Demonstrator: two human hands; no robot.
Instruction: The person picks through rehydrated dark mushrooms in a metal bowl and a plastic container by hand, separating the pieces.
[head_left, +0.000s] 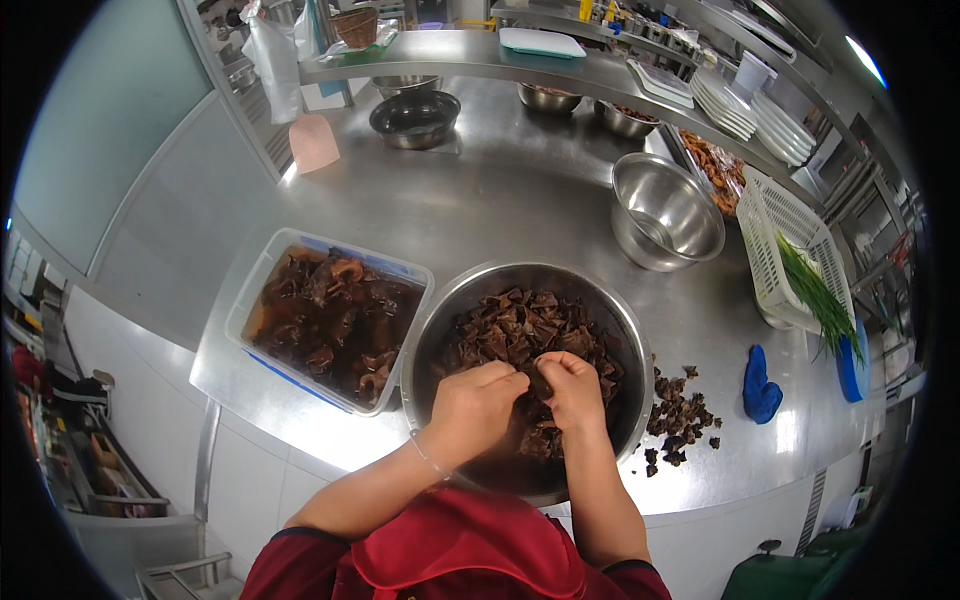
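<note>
Over a large steel bowl (637, 322), my left hand (480, 405) and my right hand (576, 391) pinch a dark brown piece of wood ear mushroom (537, 381) between them. Torn brown mushroom pieces (517, 322) fill much of the bowl beneath my fingers. Left of the bowl, a clear plastic tub (238, 300) holds larger mushrooms in brown liquid. Small dark scraps (679, 412) lie on the steel table to the right of the bowl.
An empty steel bowl (666, 214) stands beyond on the right, near a white plastic basket (765, 247) with green stalks (817, 292). A blue cloth-like item (759, 386) lies right of the scraps. A raised steel shelf (465, 56) spans the back, with a dark-looking bowl (415, 120) nearby.
</note>
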